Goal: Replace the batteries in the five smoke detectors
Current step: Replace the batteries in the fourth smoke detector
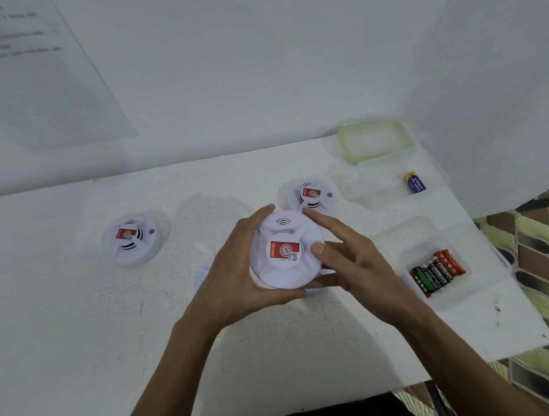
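Observation:
I hold a white smoke detector point(287, 251) with a red label above the middle of the white table point(77, 324). My left hand point(236, 277) grips its left side and underside. My right hand point(343, 255) grips its right side, thumb on the top face. A second detector point(132, 238) lies at the left and a third point(312, 195) just behind my hands. A white edge of another part point(202, 273) shows behind my left hand, mostly hidden.
A clear box point(443, 252) at the right holds several red, green and black batteries point(436, 271). Behind it, another clear box point(377, 182) holds a blue and yellow battery point(414, 182), with a green-rimmed lid point(375, 142) leaning at the wall. The table's right edge borders a patterned floor.

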The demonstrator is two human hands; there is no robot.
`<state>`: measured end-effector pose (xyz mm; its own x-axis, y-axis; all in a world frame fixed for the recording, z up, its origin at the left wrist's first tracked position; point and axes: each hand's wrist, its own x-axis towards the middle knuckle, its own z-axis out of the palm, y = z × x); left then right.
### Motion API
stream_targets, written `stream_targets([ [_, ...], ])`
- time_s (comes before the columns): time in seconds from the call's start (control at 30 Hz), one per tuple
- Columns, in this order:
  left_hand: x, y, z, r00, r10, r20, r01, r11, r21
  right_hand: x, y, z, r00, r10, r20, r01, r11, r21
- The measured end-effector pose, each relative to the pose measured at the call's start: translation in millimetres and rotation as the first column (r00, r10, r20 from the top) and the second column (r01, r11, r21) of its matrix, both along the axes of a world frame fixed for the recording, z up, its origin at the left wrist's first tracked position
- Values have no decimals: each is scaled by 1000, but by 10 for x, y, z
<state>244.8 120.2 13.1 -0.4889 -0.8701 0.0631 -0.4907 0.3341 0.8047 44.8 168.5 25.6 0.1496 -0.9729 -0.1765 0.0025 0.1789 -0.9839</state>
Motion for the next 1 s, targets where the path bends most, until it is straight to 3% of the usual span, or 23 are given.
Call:
stream_targets([
  [0.17, 2, 8, 19, 999, 25, 33, -23, 998, -53, -51, -30, -29, 991, 52, -120, -56, 998, -25],
  [0.37, -9, 11, 10, 1000, 11, 29, -11, 1000, -3, -51, -12, -62, 998, 29, -55, -31, 999, -43],
  [0.57, -31, 43, -98, 987, -102, -122, 124, 976, 182, -34, -6, -98, 999, 13, -38, -14, 999, -35],
  [0.77, 19, -19, -122, 997, -65, -43, 69, 993, 100, -13, 5, -101, 999, 4, -38, -5, 999, -36],
  [0.87, 1, -16, -128, 990, -130, -64, 138, 979, 147, -5, 2, -108, 999, 2, -34, -3, 999, -38],
  [1.0, 19, -23, -127, 994, -102, -31, 106, 979, 172, -17, 3, -124, 999, -8, -42, 7, 999, -34],
])
